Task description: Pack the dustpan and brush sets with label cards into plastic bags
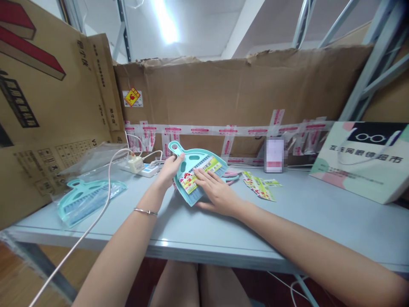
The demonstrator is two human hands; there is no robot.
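Observation:
A teal dustpan (191,157) with blue bristles showing inside it is tilted above the middle of the table. My left hand (171,171) is closed on its left side, just below the looped handle. Across its front lies a green, yellow and red printed label (188,182). The fingers of my right hand (219,192) are stretched flat over this label, with the thumb low beside the pan's edge. Behind the pan, pink and teal pieces (231,177) are partly hidden. More printed labels (258,186) lie to the right of my right hand.
A similar teal dustpan in clear plastic (91,198) lies at left, crossed by a white cable (108,200). A power strip (149,169) sits behind. A phone (274,155) leans on a taped cardboard box (207,94). At right stands a paper bag (361,170).

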